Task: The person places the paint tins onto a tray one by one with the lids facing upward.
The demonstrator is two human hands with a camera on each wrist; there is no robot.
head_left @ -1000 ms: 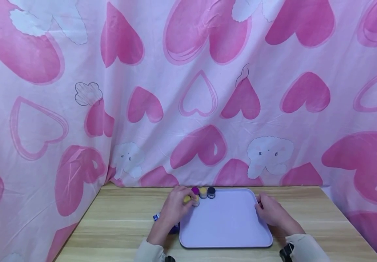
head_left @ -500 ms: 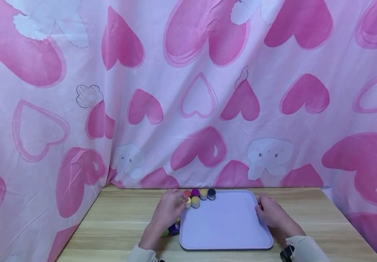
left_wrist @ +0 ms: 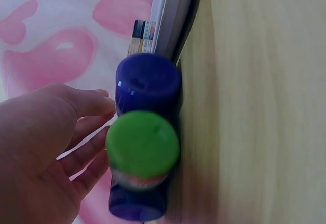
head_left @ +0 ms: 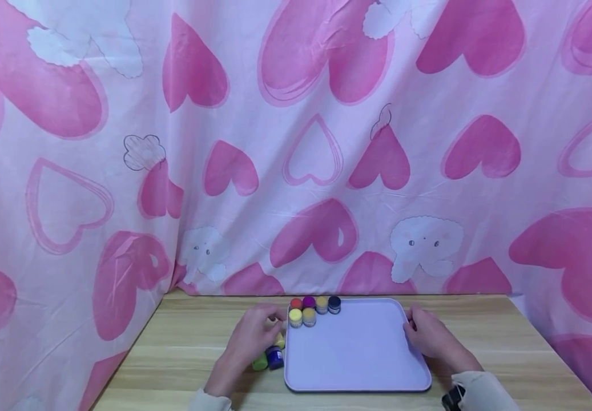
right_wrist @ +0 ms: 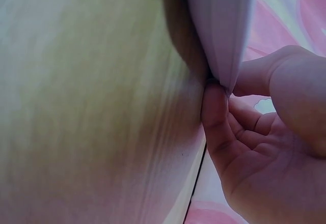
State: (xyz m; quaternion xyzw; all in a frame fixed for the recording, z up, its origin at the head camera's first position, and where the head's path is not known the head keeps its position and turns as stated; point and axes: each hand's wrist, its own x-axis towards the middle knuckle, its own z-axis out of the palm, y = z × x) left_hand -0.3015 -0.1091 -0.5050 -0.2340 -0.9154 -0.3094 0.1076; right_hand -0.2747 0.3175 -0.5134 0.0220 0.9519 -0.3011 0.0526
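Note:
My left hand (head_left: 252, 335) is over the table just left of the pale lavender tray (head_left: 359, 354), its fingers loosely bent and apparently holding nothing. Beside it stand a green-capped paint jar (left_wrist: 143, 145), a dark blue jar (left_wrist: 147, 81) and a yellow jar (head_left: 279, 341) partly hidden by the hand. In the left wrist view the fingers are beside the jars. My right hand (head_left: 429, 334) grips the tray's right rim, thumb on one side and fingers on the other. In the tray's back left corner sit a light yellow jar (head_left: 296, 317) and a tan jar (head_left: 309, 317) in front.
Behind those two, a back row holds a red jar (head_left: 296, 303), a purple jar (head_left: 309, 302), a mustard jar (head_left: 321, 305) and a black jar (head_left: 334, 305). The wooden table (head_left: 182, 342) ends at a pink heart-patterned curtain (head_left: 316, 148).
My left hand put the light yellow jar down beside the tan one, let go, and drew back left and toward me to the jars beside the tray. The right hand stays put.

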